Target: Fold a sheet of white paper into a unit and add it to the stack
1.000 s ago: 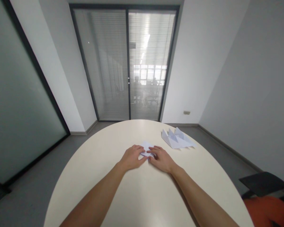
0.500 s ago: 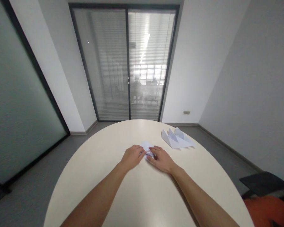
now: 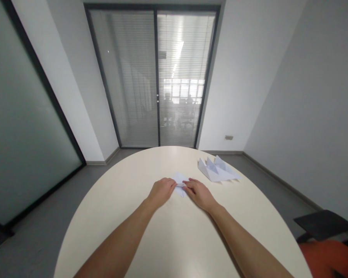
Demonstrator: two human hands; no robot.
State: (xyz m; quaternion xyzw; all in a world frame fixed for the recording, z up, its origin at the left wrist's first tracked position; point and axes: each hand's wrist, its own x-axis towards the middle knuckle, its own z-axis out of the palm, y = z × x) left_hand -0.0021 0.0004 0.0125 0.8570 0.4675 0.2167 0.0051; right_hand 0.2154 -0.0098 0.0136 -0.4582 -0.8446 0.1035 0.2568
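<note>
On the round cream desk (image 3: pixel 168 239), left to right: the left hand (image 3: pixel 160 192) lies knuckles-up with its fingers curled and pressed down on the near left edge of a small folded white paper (image 3: pixel 180 179). Half a second back its fingertips sat a little lower and the paper's near corner was covered; now that corner shows as a small white point just below where the two hands meet. The right hand (image 3: pixel 199 194) has slid its fingertips a touch up and leftward, so its fingers meet the left hand's over the paper, pinching or flattening the same fold. I judge the crease is being run down and tightened rather than a new flap started. Farther right and well apart, near the desk's far edge, rests a larger folded paper model (image 3: pixel 217 170) with several pointed peaks, untouched.

Most of the small paper is hidden under both sets of fingers, so its shape and the number of layers cannot be made out. Whether the fingertips pinch a flap or only press flat is unclear. At the lower right a dark chair (image 3: pixel 321 224) and something orange (image 3: pixel 330 258) are cut off by the frame.
</note>
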